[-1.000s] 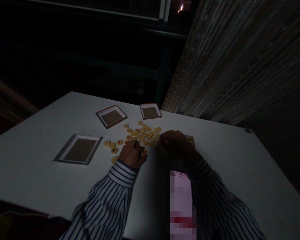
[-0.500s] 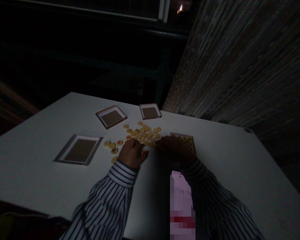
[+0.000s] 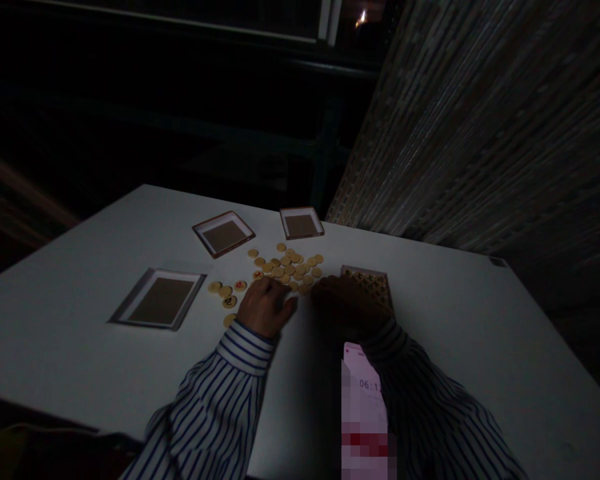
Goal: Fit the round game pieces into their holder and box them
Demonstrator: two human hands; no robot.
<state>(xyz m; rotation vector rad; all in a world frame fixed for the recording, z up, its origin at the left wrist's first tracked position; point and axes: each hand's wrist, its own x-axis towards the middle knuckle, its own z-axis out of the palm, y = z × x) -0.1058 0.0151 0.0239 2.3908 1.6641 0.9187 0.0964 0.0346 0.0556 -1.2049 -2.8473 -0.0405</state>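
Several round pale wooden discs (image 3: 286, 265), some with red or black marks, lie scattered on a white table (image 3: 80, 267). My left hand (image 3: 265, 308) rests palm down on the near edge of the pile, fingers curled over a few discs. My right hand (image 3: 347, 303) lies in shadow just right of the pile, fingers bent; what it holds, if anything, is hidden. A small box (image 3: 373, 283) with a patterned inside sits right behind my right hand. Both arms wear striped sleeves.
Three shallow square trays lie on the table: one near left (image 3: 160, 299), one at mid-left (image 3: 223, 233), one at the back (image 3: 301, 223). A lit phone screen (image 3: 365, 413) hangs below my right wrist. A woven wall stands at the right. The room is dark.
My right hand has drawn back toward me, uncovering more of the patterned box. My left hand has shifted slightly on the discs.
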